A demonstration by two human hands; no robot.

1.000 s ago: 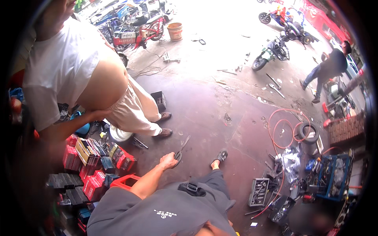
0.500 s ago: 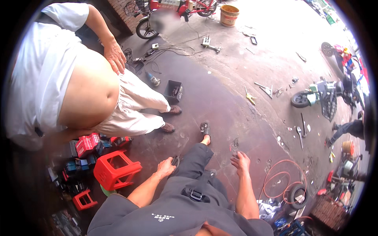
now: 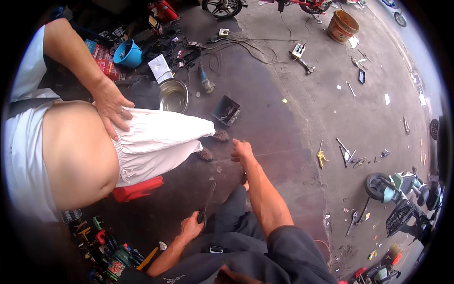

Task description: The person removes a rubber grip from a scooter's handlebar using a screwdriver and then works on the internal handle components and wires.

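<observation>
Low and left of the middle, my left hand (image 3: 191, 226) is closed around a dark-handled tool (image 3: 202, 216) with a long, thin shaft pointing away from me; its exact kind is not clear. My right hand (image 3: 242, 150) is stretched forward in the middle, its fingers curled and no object showing in them. It appears close to the shoe of a co-worker (image 3: 156, 137) in pale trousers, who stands at the left with one hand (image 3: 112, 107) at the waist. Beyond my right hand is an open black box (image 3: 226, 110) with small items in it.
A steel basin (image 3: 174, 96), an angle grinder (image 3: 205, 80) and a blue bucket (image 3: 127, 54) stand beyond the co-worker. Cables run to a power strip (image 3: 298, 50). Yellow-handled pliers (image 3: 321, 160) and other tools lie at right, near a toppled-looking scooter (image 3: 396, 194). A red stool (image 3: 137, 189) is partly hidden.
My right hand has swung forward and left, and its spread fingers have curled. My left hand still grips the dark tool. The view has turned, and the co-worker appears nearer.
</observation>
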